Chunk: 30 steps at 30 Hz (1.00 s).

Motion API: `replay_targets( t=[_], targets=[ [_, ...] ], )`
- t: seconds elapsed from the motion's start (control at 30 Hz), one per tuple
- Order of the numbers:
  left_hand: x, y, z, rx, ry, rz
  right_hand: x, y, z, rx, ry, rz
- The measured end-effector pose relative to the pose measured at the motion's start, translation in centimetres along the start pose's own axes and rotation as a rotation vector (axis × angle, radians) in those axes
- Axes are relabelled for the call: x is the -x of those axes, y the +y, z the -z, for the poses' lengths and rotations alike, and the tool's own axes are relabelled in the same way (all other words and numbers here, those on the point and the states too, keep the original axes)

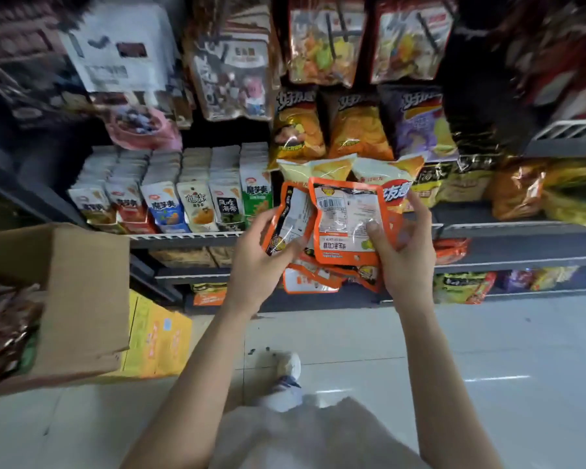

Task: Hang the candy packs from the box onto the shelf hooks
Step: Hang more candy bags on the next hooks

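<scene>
**Both hands full of orange candy packs at the shelf**

I see my left hand (257, 265) curled round one orange candy pack (290, 218), thumb across its front. My right hand (403, 252) grips a second pack (347, 221), thumb pressed on its clear window, fingers behind. More orange packs (322, 275) bunch beneath, between both hands. The cardboard box (82, 299) sits low at my left, well apart, before the shelf (183, 236)

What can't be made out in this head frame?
- Pack count: orange packs overlap, and left hand and right hand cover some.
- Shelf hooks: hidden behind the hanging bags, blurred.
- Cardboard box: cut off by the left edge; contents dark, blurred.
</scene>
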State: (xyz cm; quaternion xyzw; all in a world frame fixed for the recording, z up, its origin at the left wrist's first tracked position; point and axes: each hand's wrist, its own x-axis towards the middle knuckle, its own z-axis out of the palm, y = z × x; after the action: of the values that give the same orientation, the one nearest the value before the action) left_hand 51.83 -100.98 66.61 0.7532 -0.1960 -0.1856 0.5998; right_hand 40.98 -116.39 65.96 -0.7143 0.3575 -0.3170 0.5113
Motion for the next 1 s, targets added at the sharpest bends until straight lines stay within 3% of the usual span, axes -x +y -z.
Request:
replay_targets(
  t=[0.23, 0.37, 0.43, 0.57, 0.7, 0.77, 0.9, 1.0],
  targets=[
    [-5.5, -0.1, -2.8, -0.007, -0.048, -0.027, -4.9, 1.0, 3.0, 0.273, -0.080, 0.094],
    [-7.9, 0.5, -4.2, 0.085, -0.040, 0.034, -7.4, 1.2, 3.5, 0.428, -0.125, 0.258],
    [-8.8, 1.0, -5.0, 0.143, -0.032, 0.088, -8.5, 1.3, 4.1, 0.374, -0.172, 0.286],
    [-9.9, 1.8, -6.3, 0.259, 0.004, 0.165, -10.2, 0.8, 6.2, 0.240, -0.426, 0.210],
    [-10.3, 2.4, -7.7, 0.315, 0.031, 0.173, -12.7, 1.1, 7.8, 0.247, -0.488, 0.268],
    [-10.5, 2.4, -8.4, 0.310, 0.059, 0.166, -14.1, 1.7, 8.5, 0.315, -0.440, 0.398],
    [-10.7, 2.2, -10.1, 0.308, 0.095, 0.161, -15.9, 2.9, 9.2, 0.411, -0.181, 0.702],
    [-10.7, 2.9, -11.4, 0.260, 0.087, 0.103, -16.6, 2.3, 9.1, 0.491, 0.039, 0.762]
  ],
)
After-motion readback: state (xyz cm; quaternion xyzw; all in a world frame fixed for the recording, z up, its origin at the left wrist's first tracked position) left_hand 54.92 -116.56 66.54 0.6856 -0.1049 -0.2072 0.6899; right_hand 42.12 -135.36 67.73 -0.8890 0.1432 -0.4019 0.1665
